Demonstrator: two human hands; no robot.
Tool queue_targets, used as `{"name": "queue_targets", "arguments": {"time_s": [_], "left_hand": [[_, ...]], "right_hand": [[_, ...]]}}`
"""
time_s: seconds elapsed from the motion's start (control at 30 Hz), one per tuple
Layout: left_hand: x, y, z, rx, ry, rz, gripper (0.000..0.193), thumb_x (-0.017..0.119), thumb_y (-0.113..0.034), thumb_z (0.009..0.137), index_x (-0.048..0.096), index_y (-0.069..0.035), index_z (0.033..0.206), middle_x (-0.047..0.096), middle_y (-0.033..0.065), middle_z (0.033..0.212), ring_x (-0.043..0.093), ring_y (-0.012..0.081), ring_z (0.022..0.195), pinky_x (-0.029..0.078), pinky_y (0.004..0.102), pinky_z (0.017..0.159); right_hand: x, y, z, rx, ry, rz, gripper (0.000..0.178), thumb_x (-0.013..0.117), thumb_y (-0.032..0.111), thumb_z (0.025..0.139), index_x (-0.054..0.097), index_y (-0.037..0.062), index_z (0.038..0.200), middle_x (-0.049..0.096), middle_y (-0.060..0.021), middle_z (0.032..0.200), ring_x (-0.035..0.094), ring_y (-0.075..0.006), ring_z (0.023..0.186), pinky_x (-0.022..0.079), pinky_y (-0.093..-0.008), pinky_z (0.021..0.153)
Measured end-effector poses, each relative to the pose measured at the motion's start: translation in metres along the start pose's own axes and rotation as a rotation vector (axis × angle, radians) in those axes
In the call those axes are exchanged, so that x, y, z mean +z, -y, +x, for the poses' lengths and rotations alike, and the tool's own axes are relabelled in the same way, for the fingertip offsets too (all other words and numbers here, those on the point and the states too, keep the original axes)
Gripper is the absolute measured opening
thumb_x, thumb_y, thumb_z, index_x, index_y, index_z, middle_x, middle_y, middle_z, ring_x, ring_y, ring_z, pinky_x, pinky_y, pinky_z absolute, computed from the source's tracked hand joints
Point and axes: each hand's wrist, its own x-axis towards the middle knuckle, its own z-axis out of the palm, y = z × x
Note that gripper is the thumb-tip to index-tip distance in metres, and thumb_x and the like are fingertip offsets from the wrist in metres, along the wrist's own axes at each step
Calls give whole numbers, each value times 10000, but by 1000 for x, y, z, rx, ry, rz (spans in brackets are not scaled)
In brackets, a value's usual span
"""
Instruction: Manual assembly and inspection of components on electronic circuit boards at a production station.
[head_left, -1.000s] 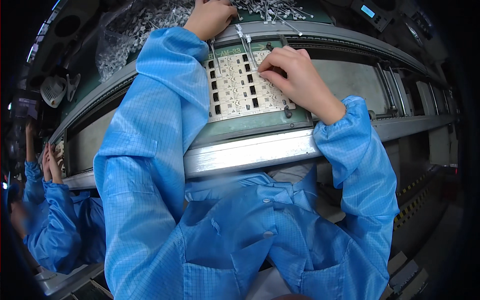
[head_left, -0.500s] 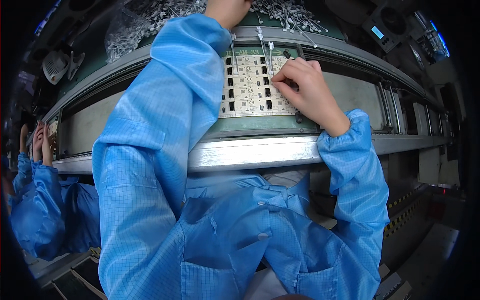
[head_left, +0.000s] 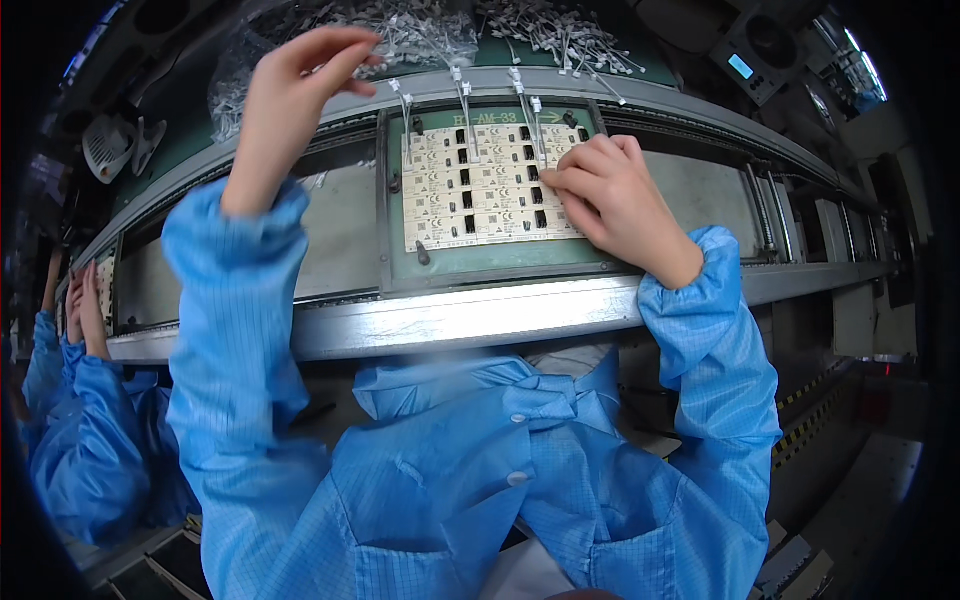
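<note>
A panel of pale circuit boards (head_left: pixel 490 215) with black parts lies in a green fixture (head_left: pixel 500 262). Several short white cables with connectors, one of them a white cable (head_left: pixel 466 105), lie across its far edge. My left hand (head_left: pixel 290 100) hovers left of the panel's far corner, fingers apart and nothing visible in them. At the panel's right side, my right hand (head_left: pixel 615 195) has thumb and forefinger pinched together beside a black part. Whatever is between those fingertips is hidden.
A heap of white cables (head_left: pixel 560 38), partly in a clear plastic bag (head_left: pixel 235 95), lies beyond the rail. The metal rail (head_left: pixel 470 315) runs along the near side. A device with a lit screen (head_left: pixel 740 67) stands far right. A co-worker's hands (head_left: pixel 90 310) are at far left.
My left hand has come back from the cable heap and swung left, uncovering the panel's left side and more cables. My right hand stays pinched at nearly the same place.
</note>
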Motion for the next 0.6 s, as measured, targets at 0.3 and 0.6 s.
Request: {"name": "queue_targets", "arguments": {"time_s": [0.3, 0.6], "left_hand": [[44, -4, -81, 396, -117, 807, 122, 702, -103, 837, 703, -132, 955, 706, 7, 896, 651, 208, 872, 414, 369, 812], [61, 0, -84, 226, 19, 846, 86, 735, -101, 803, 723, -127, 884, 665, -19, 934, 566, 225, 1002, 350, 381, 854]], "right_hand": [[1, -89, 3, 399, -278, -69, 284, 714, 194, 887, 621, 29, 1099, 660, -138, 976, 665, -288, 812, 539, -349, 708], [2, -124, 16, 456, -104, -528, 131, 633, 203, 890, 611, 97, 964, 641, -62, 918, 618, -292, 902, 418, -437, 767]]}}
